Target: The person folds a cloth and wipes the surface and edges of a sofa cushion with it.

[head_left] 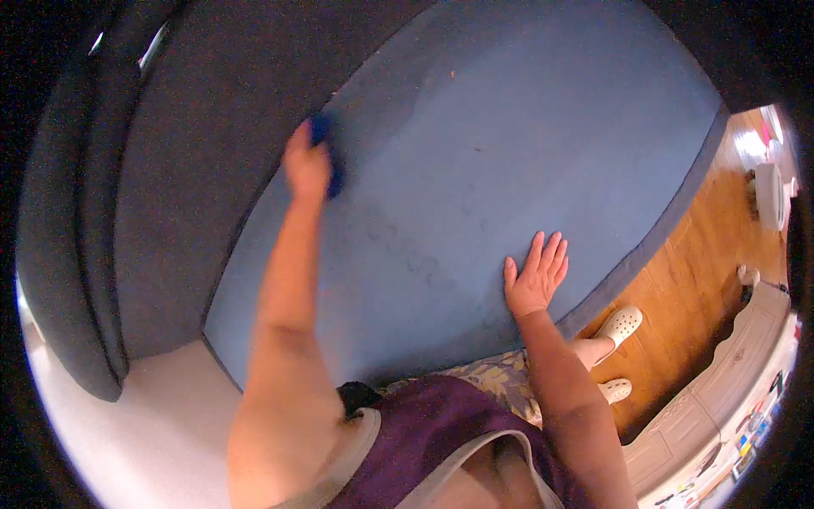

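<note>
My left hand (307, 170) is closed on a dark blue, hand-sized object (337, 180), pressed to the upper left part of a blue-grey fabric sofa seat (509, 110). Motion blurs the object, so whether it is a brush or a cloth cannot be made out. Lower right, my right hand (538, 276) lies flat on the same fabric, fingers outstretched, holding nothing. Dark smudges (407, 259) and a few tiny specks mark the seat between and beyond my hands. Along the left edge, the fabric looks darker near my left hand.
A dark sofa back (182, 195) rises along the left, with a thick padded edge (72, 220) behind it. Wooden floor (678, 271) shows at right, with my white clogs (623, 325) on it. A pale cabinet (721, 365) holding small items stands at lower right.
</note>
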